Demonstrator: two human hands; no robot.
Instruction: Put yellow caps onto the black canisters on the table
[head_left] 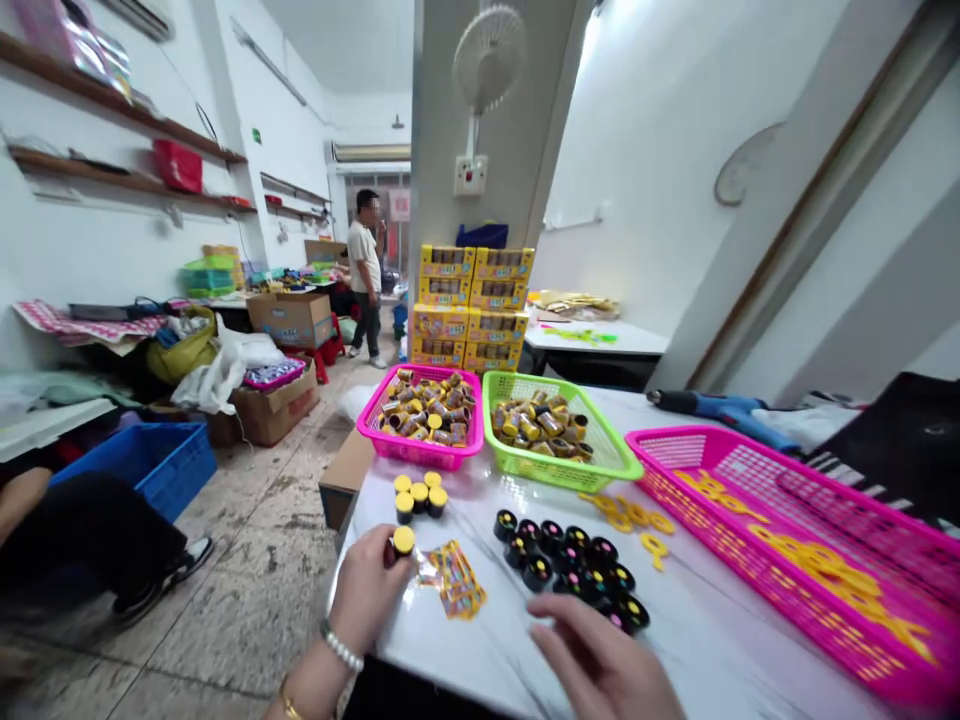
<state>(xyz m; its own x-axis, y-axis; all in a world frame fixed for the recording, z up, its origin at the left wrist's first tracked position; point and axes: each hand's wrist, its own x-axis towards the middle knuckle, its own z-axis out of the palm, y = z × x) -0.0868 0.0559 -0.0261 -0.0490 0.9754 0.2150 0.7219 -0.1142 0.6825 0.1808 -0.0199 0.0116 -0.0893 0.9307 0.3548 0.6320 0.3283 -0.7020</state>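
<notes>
I am pinching a small yellow-capped jar (pixel 403 541) in my left hand (pixel 367 590), fingers closed around its dark body at the near edge of the table (pixel 720 640). It looks light and rigid, smooth plastic that could slip, so gripping the sides just under the cap seems safest. My right hand (pixel 600 660) is hovering open and empty, blurred, near the cluster of black open jars (pixel 574 570). Between my hands some printed labels (pixel 454 578) are lying flat; they look thin and floppy, best lifted by an edge.
</notes>
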